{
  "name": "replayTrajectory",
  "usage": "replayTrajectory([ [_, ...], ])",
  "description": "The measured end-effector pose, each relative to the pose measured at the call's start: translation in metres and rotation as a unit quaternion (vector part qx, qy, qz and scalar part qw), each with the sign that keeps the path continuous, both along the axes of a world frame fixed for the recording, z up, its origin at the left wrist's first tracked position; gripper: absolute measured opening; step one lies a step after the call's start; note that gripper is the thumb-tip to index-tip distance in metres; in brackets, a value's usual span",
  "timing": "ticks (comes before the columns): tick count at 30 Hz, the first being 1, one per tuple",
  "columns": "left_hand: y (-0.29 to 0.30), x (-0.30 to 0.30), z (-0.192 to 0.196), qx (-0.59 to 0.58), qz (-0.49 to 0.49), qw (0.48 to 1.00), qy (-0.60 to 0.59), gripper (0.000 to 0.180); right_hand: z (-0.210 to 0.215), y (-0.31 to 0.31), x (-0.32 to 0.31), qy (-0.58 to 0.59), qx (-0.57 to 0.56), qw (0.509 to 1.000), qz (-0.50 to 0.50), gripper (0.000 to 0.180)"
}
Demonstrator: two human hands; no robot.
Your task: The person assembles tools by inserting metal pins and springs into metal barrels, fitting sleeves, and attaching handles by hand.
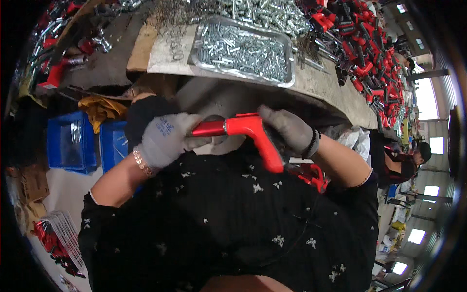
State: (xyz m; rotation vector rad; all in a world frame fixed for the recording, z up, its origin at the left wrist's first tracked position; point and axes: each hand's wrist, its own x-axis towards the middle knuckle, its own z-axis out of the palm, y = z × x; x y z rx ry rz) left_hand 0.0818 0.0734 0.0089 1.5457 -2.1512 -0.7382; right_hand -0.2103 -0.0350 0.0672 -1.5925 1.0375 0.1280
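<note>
Head view: gloved left hand (165,136) closed round the barrel of a red pistol-shaped tool (247,126), which lies between the hands. Gloved right hand (292,131) touches the tool's rear end; whether it grips, cannot tell. Beyond both hands, workbench (335,92) with worn, greyish top: metal tray (291,63) of small silver pins (243,51), thin springs (172,34) left of it, heaped silver fittings (272,14) behind. Past the right hand, pile of red parts (374,53). Left of the left hand, blue bin (61,138), ochre cloth (99,109). Far right: another person (408,163), bright windows (428,100).
</note>
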Motion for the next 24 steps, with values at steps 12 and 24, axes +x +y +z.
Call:
replayTrajectory([
  [12,-0.019,0.014,0.028,0.576,-0.123,0.732,0.342,0.052,0.057,-0.013,0.036,-0.128,-0.738,0.466,0.470,0.034],
  [24,-0.019,0.011,0.017,-0.087,-0.060,0.994,-0.008,0.050,0.036,0.006,0.034,-0.050,-0.167,0.974,0.145,0.032],
])
